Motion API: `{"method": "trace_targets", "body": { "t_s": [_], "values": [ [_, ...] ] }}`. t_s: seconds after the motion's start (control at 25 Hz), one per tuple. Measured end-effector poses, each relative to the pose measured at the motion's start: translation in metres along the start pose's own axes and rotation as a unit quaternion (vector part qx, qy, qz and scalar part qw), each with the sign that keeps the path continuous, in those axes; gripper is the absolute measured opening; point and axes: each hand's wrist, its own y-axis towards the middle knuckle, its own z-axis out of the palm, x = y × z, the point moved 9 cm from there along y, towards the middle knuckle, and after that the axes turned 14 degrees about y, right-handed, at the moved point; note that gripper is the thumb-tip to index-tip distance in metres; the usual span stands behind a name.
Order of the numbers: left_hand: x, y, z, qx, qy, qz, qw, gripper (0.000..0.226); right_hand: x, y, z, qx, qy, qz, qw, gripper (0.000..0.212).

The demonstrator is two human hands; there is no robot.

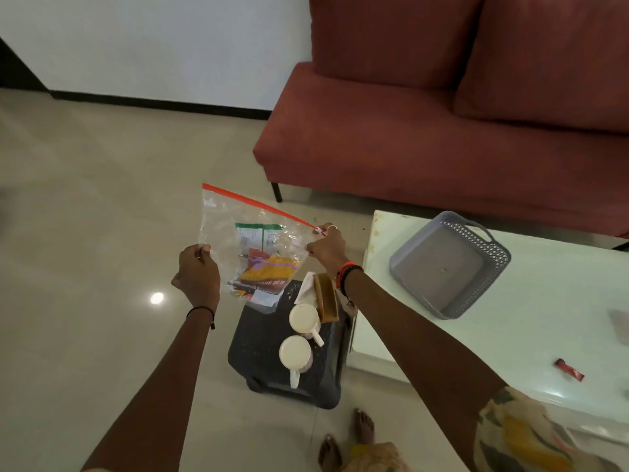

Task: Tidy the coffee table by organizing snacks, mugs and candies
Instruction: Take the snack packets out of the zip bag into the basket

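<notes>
I hold a clear zip bag with a red seal strip up in the air over the floor. Inside it lie snack packets: a green one and a yellow-orange one. My left hand pinches the bag's left edge. My right hand pinches the right end by the white slider. Below the bag, two white mugs stand on a black stool. A small red candy lies on the pale coffee table.
A grey perforated basket sits on the table's far part. A brown holder with white napkins stands on the stool beside the mugs. A red sofa lies behind. My bare feet are near the stool.
</notes>
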Motion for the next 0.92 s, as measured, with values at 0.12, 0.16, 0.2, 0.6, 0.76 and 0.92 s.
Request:
{"method": "trace_targets", "body": {
  "t_s": [0.12,0.16,0.2,0.6,0.76,0.92],
  "values": [
    [-0.043,-0.026,0.008,0.022,-0.033,0.024,0.999,0.029,0.017,-0.008,-0.055,-0.032,0.041,-0.014,0.999,0.03],
    [-0.057,-0.035,0.012,0.031,-0.039,0.033,0.998,0.028,0.021,-0.01,-0.074,-0.044,0.052,-0.015,0.998,0.029],
    [-0.071,-0.044,0.017,0.041,-0.044,0.043,0.997,0.028,0.023,-0.011,-0.093,-0.055,0.062,-0.014,0.996,0.028],
    [-0.228,-0.158,0.095,0.136,-0.073,0.126,0.98,0.026,0.031,-0.005,-0.289,-0.08,0.16,-0.003,0.984,0.021],
    [-0.273,-0.198,0.12,0.152,-0.073,0.146,0.975,0.023,0.031,0.001,-0.352,-0.073,0.156,-0.008,0.985,0.018],
    [-0.3,-0.228,0.139,0.17,-0.058,0.156,0.971,0.024,0.037,0.004,-0.408,-0.089,0.144,-0.013,0.986,0.019]
  ]
}}
